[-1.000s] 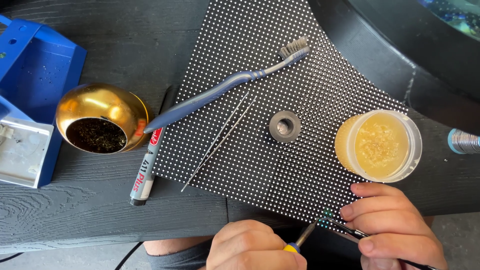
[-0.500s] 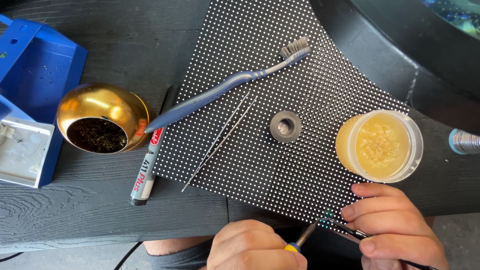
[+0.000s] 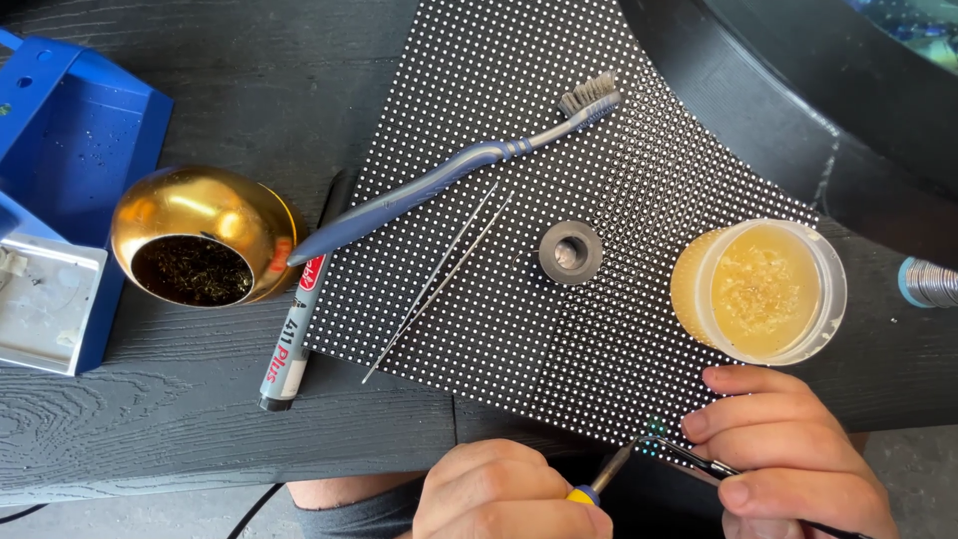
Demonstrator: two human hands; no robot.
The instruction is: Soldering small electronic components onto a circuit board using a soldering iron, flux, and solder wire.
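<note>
A black panel covered in a grid of small white dots (image 3: 559, 170) lies on the dark table. My left hand (image 3: 509, 494) grips a soldering iron (image 3: 599, 479) with a yellow collar; its tip touches the panel's near corner. My right hand (image 3: 788, 454) holds thin black tweezers (image 3: 699, 457) whose points meet the same corner, where a few dots glow green. On the panel rest a blue-grey toothbrush (image 3: 449, 180), slim metal tweezers (image 3: 434, 284) and a small grey ring (image 3: 570, 252).
A clear tub of yellow paste (image 3: 763, 291) sits beside my right hand. To the left stand a gold bowl holding dark wire wool (image 3: 200, 240), a grey marker pen (image 3: 289, 334) and a blue stand (image 3: 60, 180). A dark curved rim (image 3: 798, 110) runs behind.
</note>
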